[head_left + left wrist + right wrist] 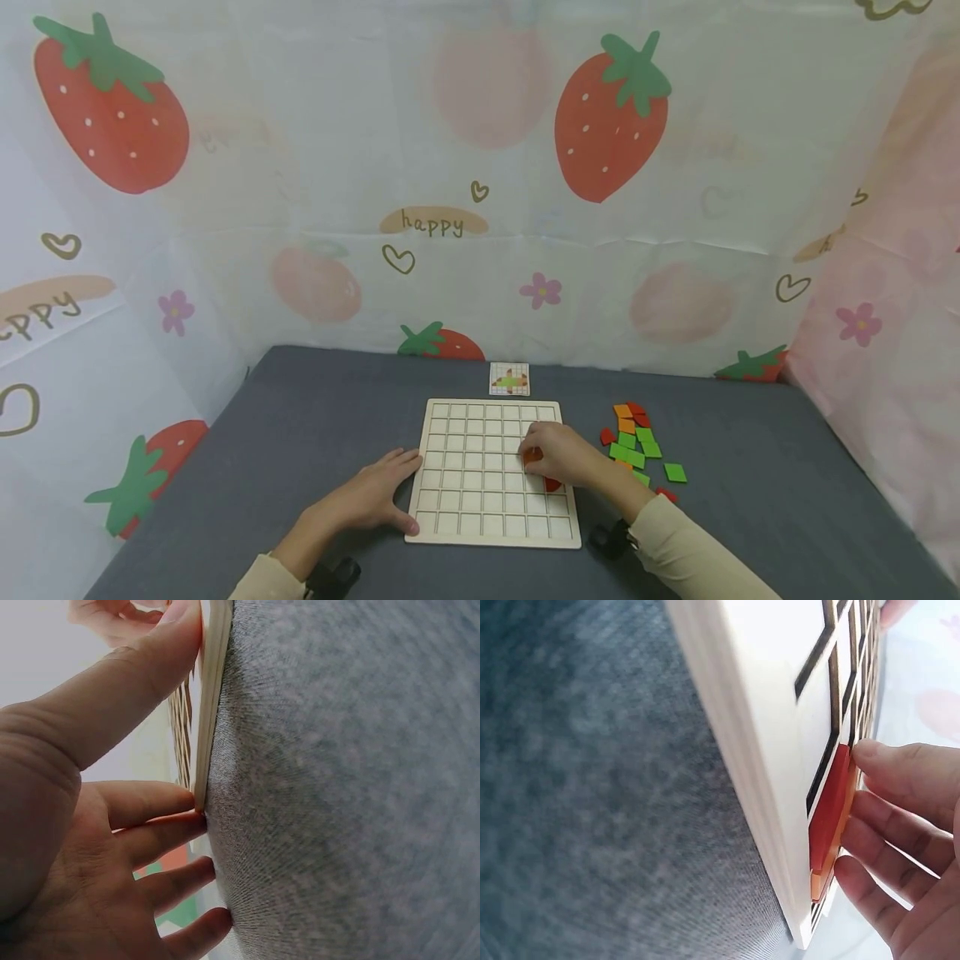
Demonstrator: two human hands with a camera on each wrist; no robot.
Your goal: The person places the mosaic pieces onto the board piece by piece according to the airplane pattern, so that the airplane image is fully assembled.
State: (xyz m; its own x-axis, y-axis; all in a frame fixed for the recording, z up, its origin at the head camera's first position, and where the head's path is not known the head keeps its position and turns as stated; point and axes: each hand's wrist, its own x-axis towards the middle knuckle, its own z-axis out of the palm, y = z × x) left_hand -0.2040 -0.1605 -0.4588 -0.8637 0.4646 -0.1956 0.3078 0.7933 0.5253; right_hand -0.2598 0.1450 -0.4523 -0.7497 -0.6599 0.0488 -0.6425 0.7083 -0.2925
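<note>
A pale wooden board (472,500) with a grid of square cells lies on the dark cloth. My left hand (375,492) rests along its left side, thumb at the near corner and fingertips by the edge higher up. In the left wrist view, thumb (142,682) and index finger lie against the board's edge (214,690), fingers extended. My right hand (562,454) reaches over the board's right part, its fingers curled at an orange tile (532,458). Beside it a red tile (829,806) sits on the grid, partly hidden by this hand in the head view.
Right of the board lie loose green tiles (628,454), orange tiles (626,426) and red tiles (607,436), some under the right forearm. A small pattern card (509,379) lies beyond the board's far edge. A strawberry-print curtain (337,167) surrounds the grey table (337,425).
</note>
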